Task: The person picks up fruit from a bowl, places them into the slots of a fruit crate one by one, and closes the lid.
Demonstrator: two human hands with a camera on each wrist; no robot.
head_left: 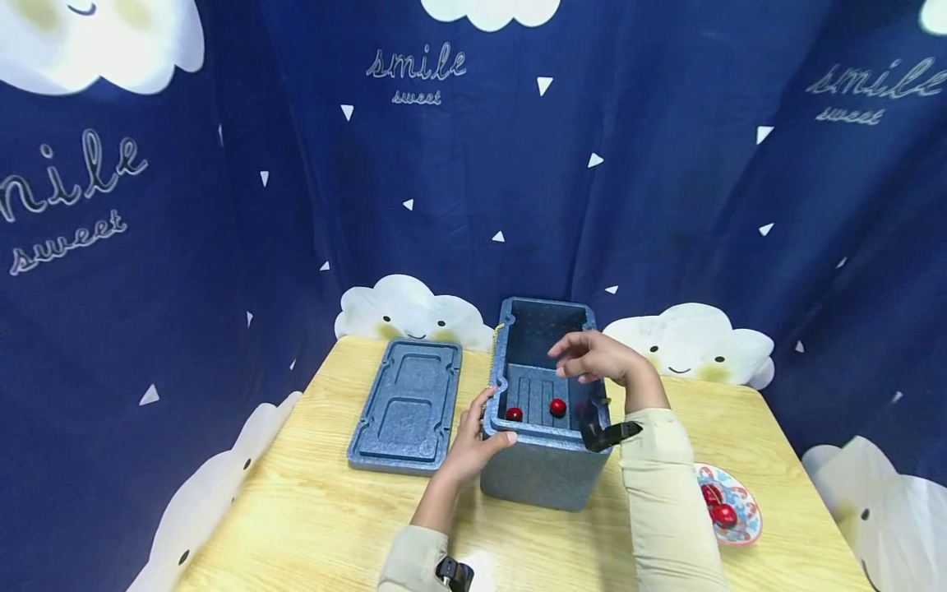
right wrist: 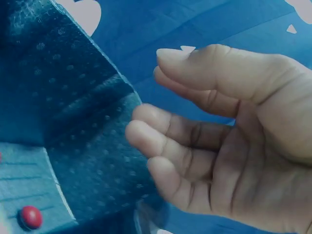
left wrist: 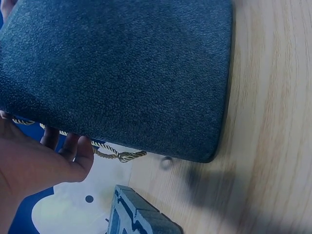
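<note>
A blue-grey foam box (head_left: 543, 473) stands uncovered, with two small round red fruits on its floor: one red fruit (head_left: 558, 408) near the middle, another red fruit (head_left: 514, 414) by the near left corner. My left hand (head_left: 473, 448) holds the box's near left corner, thumb at the front edge and fingers along the left side. Over the opening hovers my right hand (head_left: 595, 358), its fingers loosely bent and nothing between them. The right wrist view shows that bare palm side (right wrist: 234, 141) beside the box's inner wall (right wrist: 92, 141).
The box's lid (head_left: 405, 407) lies on the wooden table (head_left: 296, 510) to the left. A patterned plate (head_left: 749, 526) with red fruits (head_left: 723, 515) sits on the right. A twisted cord (left wrist: 114, 152) hangs at the box's side. Behind is a dark blue curtain (head_left: 459, 181).
</note>
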